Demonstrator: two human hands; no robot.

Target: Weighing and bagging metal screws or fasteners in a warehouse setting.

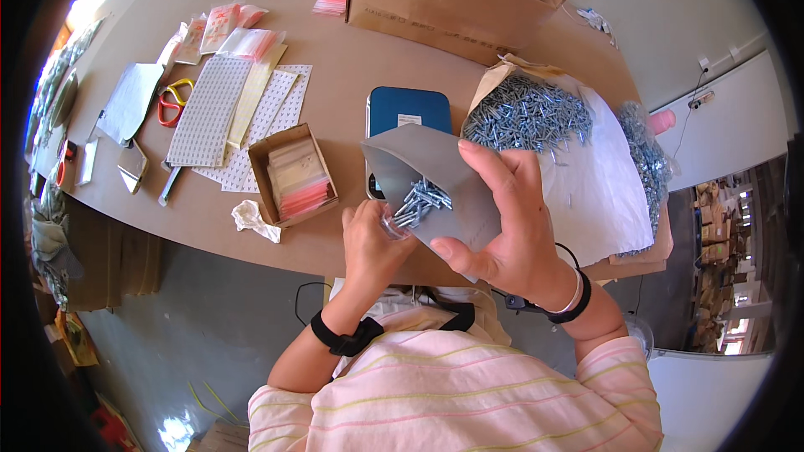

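Observation:
My right hand (pixel 523 230) grips a grey scoop-shaped pan (pixel 456 163) by its side, thumb underneath and fingers over the edge. The pan is tilted toward my left hand, and a small heap of silver screws (pixel 427 199) lies in its narrow end. My left hand (pixel 373 243) is closed on a clear plastic bag (pixel 390 224) held against that end; whether screws are inside the bag is hard to make out. Partly hidden behind the pan is a blue-topped scale (pixel 410 105). A large pile of screws (pixel 528 113) spills over white paper (pixel 615 180) to the right.
Left of the scale, a small cardboard box (pixel 262 188) holds red-edged plastic bags beside a crumpled white scrap (pixel 255 222). Farther left lie label sheets (pixel 209 109) and scissors (pixel 172 105). A big carton (pixel 427 23) stands at the back. The table's curved edge runs before me.

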